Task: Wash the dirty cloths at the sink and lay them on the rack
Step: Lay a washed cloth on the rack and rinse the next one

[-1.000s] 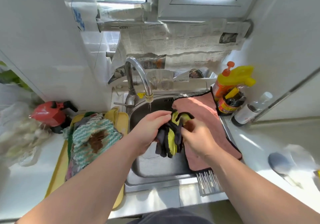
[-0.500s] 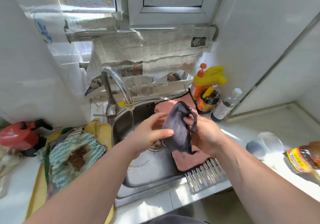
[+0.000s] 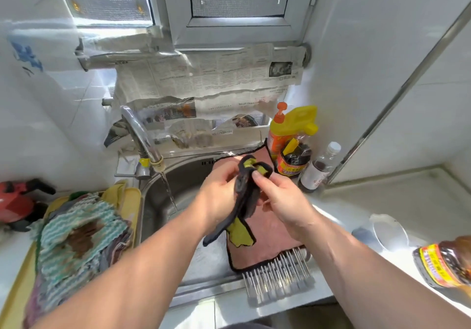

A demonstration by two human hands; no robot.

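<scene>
We are holding a grey-and-yellow cloth (image 3: 244, 201) over the sink (image 3: 155, 214) with both hands.

At the sink's nine o'clock, a pile of stained cloths (image 3: 79, 234) is lying on a yellow tray (image 3: 133, 214). At its eleven o'clock the faucet (image 3: 142, 137) is running a thin stream of water (image 3: 169, 193) into the basin. Our left hand (image 3: 219, 196) is gripping the cloth's upper part with fingers curled round it. Just at its three o'clock, our right hand (image 3: 283, 201) is pinching the same cloth between thumb and fingers, and the cloth's lower end is hanging towards six o'clock. Beneath it a pink cloth (image 3: 270, 234) is lying spread on the rack (image 3: 277, 275) across the sink's right side. At the hands' one o'clock, a yellow bottle (image 3: 293, 127), a dark jar (image 3: 293, 160) and a clear bottle (image 3: 321, 168) are standing by the wall.
</scene>
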